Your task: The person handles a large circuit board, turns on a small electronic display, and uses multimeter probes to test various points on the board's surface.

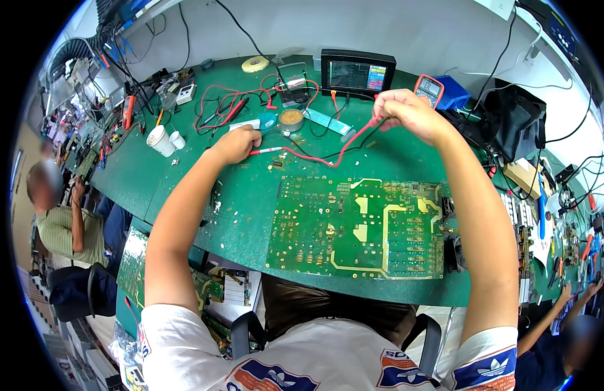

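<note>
Bench | screen behind | right hand pinching red lead | left hand: cannot tell

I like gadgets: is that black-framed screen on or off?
On: the black-framed screen shows bright coloured blocks along its right side.

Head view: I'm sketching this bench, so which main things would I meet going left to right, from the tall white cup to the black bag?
Tall white cup, left hand, round tin, screen, orange meter, black bag.
</note>
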`<state>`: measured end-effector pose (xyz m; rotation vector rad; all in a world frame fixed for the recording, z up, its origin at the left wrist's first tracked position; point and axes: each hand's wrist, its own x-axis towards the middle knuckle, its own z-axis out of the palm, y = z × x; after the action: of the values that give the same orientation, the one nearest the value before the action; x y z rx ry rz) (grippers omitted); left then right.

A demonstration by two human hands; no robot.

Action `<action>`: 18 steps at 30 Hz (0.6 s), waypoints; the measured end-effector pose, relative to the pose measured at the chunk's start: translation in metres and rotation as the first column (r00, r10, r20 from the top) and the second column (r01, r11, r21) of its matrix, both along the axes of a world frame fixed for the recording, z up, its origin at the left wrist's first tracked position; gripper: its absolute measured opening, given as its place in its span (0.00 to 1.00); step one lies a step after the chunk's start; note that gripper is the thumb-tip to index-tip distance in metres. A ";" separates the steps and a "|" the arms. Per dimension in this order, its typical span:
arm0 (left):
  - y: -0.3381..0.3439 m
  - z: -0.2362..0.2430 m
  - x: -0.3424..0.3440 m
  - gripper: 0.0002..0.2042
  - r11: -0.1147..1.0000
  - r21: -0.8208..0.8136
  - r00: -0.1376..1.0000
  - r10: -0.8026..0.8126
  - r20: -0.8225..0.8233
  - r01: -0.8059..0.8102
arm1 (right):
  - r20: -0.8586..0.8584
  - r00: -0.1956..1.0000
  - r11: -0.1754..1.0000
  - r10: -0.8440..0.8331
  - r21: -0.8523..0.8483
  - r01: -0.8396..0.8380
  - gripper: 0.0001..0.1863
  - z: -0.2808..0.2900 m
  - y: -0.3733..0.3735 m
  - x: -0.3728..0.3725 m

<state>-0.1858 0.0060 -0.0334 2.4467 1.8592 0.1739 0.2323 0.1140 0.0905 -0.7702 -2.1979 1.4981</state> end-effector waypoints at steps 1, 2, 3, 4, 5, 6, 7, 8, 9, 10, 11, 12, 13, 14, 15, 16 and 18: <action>0.000 0.000 0.002 0.06 1.000 0.017 0.999 -0.025 0.043 0.024 | -0.023 0.999 0.999 -0.029 -0.027 0.029 0.09 -0.001 -0.001 0.002; 0.000 0.001 0.002 0.06 0.998 0.035 0.995 -0.050 0.086 0.047 | -0.059 0.998 0.999 -0.026 -0.038 0.024 0.07 -0.002 0.004 0.002; -0.003 0.002 0.005 0.07 0.997 0.050 0.989 -0.071 0.132 0.065 | -0.101 0.993 0.998 -0.063 -0.015 0.061 0.10 -0.005 0.007 0.001; -0.005 0.004 0.008 0.08 0.996 0.057 0.985 -0.081 0.153 0.074 | -0.115 0.987 0.994 -0.111 -0.023 0.109 0.09 -0.007 0.010 0.001; -0.008 0.004 0.011 0.09 0.997 0.026 0.986 -0.078 0.148 0.074 | -0.128 0.979 0.987 -0.158 -0.031 0.155 0.09 -0.008 0.012 0.002; -0.017 0.014 0.020 0.09 0.998 -0.003 0.988 -0.068 0.138 0.069 | -0.100 0.973 0.978 -0.209 -0.018 0.208 0.09 -0.008 0.012 0.001; -0.022 0.019 0.024 0.09 0.997 -0.032 0.990 -0.059 0.127 0.064 | -0.073 0.963 0.966 -0.260 -0.002 0.260 0.09 -0.007 0.011 0.000; -0.022 0.017 0.019 0.11 0.995 -0.040 0.993 -0.093 0.078 0.096 | -0.046 0.950 0.950 -0.310 0.015 0.311 0.09 -0.006 0.011 -0.002; -0.025 0.021 0.016 0.10 0.993 -0.062 0.993 -0.097 0.065 0.101 | -0.036 0.940 0.940 -0.338 0.039 0.339 0.09 -0.007 0.013 -0.003; -0.027 0.025 0.012 0.10 0.991 -0.084 0.993 -0.101 0.053 0.105 | -0.027 0.930 0.928 -0.366 0.064 0.367 0.09 -0.008 0.015 -0.003; -0.031 0.029 0.008 0.09 0.988 -0.107 0.994 -0.106 0.041 0.110 | -0.018 0.919 0.914 -0.395 0.089 0.395 0.09 -0.009 0.017 -0.004; -0.036 0.036 0.007 0.09 0.981 -0.186 0.994 -0.046 0.096 0.063 | -0.014 0.897 0.893 -0.443 0.082 0.442 0.09 -0.008 0.013 -0.007; -0.037 0.050 0.010 0.08 0.965 -0.259 0.989 0.004 0.148 0.035 | -0.015 0.888 0.875 -0.460 0.164 0.456 0.09 -0.012 0.020 -0.002; -0.037 0.061 0.012 0.08 0.943 -0.333 0.979 0.057 0.196 0.012 | -0.017 0.879 0.850 -0.477 0.244 0.467 0.10 -0.020 0.033 0.005; -0.041 0.072 0.003 0.09 0.898 -0.435 0.945 0.081 0.318 0.070 | -0.027 0.875 0.825 -0.484 0.318 0.467 0.11 -0.024 0.040 0.007; -0.046 0.083 0.001 0.09 0.850 -0.519 0.898 0.157 0.412 0.089 | -0.029 0.869 0.810 -0.494 0.350 0.471 0.11 -0.023 0.037 0.008; -0.058 0.109 -0.004 0.10 0.775 -0.603 0.779 0.255 0.572 0.188 | -0.037 0.857 0.773 -0.513 0.415 0.481 0.12 -0.018 0.031 0.011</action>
<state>-0.1899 -0.0522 0.0756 1.6007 1.3484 0.2711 0.2433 0.1454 0.0727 -1.1578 -2.0292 0.7205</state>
